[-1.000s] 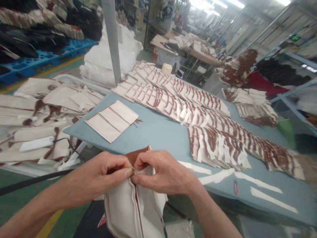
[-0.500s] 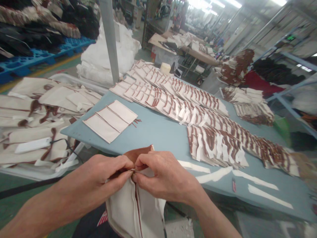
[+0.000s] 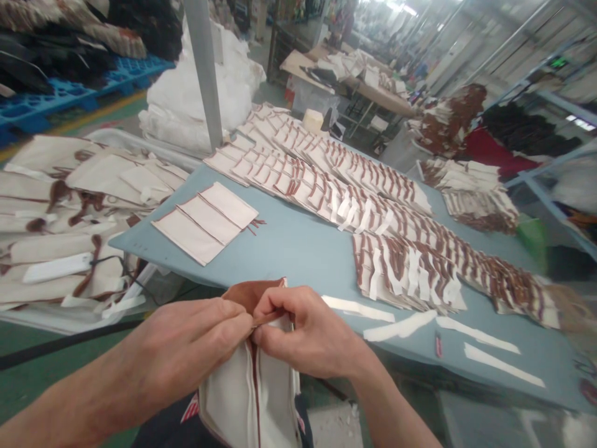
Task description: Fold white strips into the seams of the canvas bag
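A cream fabric piece with brown trim (image 3: 275, 398), shaped like a bag or pouch, hangs from my hands over my lap. Its brown inner side shows at the top. My left hand (image 3: 205, 336) is closed on the top edge, fingers pressed together at the brown centre seam. Just right of it, my right hand (image 3: 298, 330) pinches the same edge, and a thin brown strip shows between its finger and thumb. The fingertips of both hands nearly meet. Beyond them, a flat cream panel with brown seams (image 3: 205, 224) lies on the blue-grey table (image 3: 289, 249).
Rows of overlapping cream panels with brown strips (image 3: 317, 180) cover the table's far side. White strips (image 3: 401, 326) and a small pink-red tool (image 3: 438, 344) lie near its front edge. A bin of cream pieces (image 3: 60, 218) stands left, and a grey post (image 3: 205, 74) rises behind.
The left fingers have straightened and flattened over the edge. My right hand has curled more, and a brown strip now shows in its pinch. The view has shifted slightly.
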The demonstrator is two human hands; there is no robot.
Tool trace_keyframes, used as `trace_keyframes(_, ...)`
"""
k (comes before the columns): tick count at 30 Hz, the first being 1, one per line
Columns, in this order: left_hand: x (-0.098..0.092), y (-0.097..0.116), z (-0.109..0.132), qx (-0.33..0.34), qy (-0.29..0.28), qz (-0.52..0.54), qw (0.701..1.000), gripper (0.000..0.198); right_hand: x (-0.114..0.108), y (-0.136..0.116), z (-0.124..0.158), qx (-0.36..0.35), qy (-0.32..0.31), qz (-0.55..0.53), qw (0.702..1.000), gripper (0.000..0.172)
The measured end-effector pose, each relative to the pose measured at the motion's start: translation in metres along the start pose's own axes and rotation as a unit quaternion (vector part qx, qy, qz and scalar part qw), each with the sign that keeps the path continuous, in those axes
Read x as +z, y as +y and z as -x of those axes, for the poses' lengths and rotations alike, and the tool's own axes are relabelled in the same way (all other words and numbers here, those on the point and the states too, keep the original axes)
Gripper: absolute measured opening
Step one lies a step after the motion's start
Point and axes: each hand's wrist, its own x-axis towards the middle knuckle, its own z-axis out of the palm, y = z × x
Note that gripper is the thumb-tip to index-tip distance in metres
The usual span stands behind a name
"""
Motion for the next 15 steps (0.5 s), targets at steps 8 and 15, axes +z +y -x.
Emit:
trace_keyframes(8, 0.008, -0.005, 0.007, 0.043, -0.021, -0.079, 0.996, 0.044, 0.001, 0.013, 0.001, 0.082, -0.047, -0.166, 0.982, 0.01)
trace_keyframes(15, 0.015, -0.002, 0.002, 0.03, 0.012, -0.083, 0.996, 0.034, -0.001, 0.016, -0.004, 0.101, -0.052, -0.161, 0.98, 0.016)
